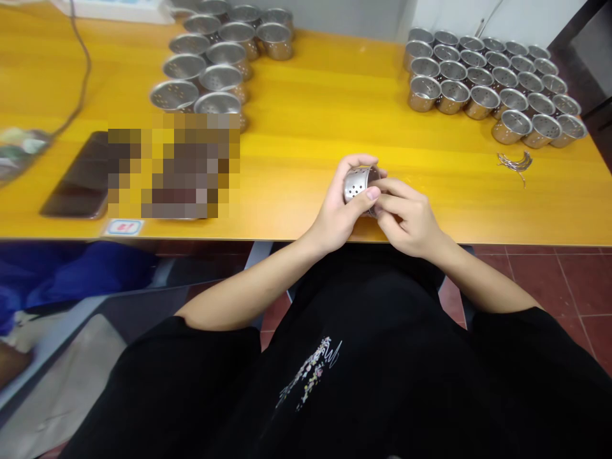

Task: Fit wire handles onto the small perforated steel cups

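A small perforated stainless-steel cup [354, 186] is tilted sideways just above the table's front edge. My left hand [333, 209] wraps round it, with the thumb across the near side and the fingers behind. At the cup's open end, my right hand [410, 215] has its fingers bent and closed together. Whatever those fingertips pinch is hidden. To the right, a small heap of thin bent metal wires [515, 162] lies on the yellow table [310, 134].
Several rows of similar perforated cups [484, 101] stand at the back right. More cups [174, 95] are at the back left. A dark phone [79, 178] and a small label card [124, 227] lie at left, beside a pixelated area. A cable [85, 76] crosses the far left.
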A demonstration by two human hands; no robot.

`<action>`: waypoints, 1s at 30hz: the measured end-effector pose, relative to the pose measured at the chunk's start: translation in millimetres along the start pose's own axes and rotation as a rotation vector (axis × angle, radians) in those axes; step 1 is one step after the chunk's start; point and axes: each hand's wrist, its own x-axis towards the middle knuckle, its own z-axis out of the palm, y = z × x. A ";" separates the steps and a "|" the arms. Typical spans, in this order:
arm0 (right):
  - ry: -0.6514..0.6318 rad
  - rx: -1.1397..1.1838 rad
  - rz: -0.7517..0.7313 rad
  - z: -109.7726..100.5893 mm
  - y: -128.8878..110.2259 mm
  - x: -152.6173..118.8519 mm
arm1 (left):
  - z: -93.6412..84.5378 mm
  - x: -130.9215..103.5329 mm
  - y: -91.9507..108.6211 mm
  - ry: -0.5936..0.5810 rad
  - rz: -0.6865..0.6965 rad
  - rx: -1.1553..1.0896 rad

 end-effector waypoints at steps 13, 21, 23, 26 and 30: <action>0.083 0.189 0.042 1.0 -0.9 3.8 | 8.3 3.2 14.5 0.065 -0.062 -0.058; 0.359 0.219 0.326 5.8 3.5 -4.8 | 17.7 -6.6 34.2 -0.058 -0.184 -0.112; 0.333 0.174 0.286 3.6 4.6 -4.2 | 17.5 -7.6 32.3 -0.055 -0.177 -0.084; 0.250 0.093 0.213 2.0 4.5 -2.4 | 15.2 -6.1 26.9 -0.060 -0.135 -0.062; 0.151 0.070 0.114 3.7 2.4 0.1 | 11.8 -2.8 17.8 0.008 -0.069 0.027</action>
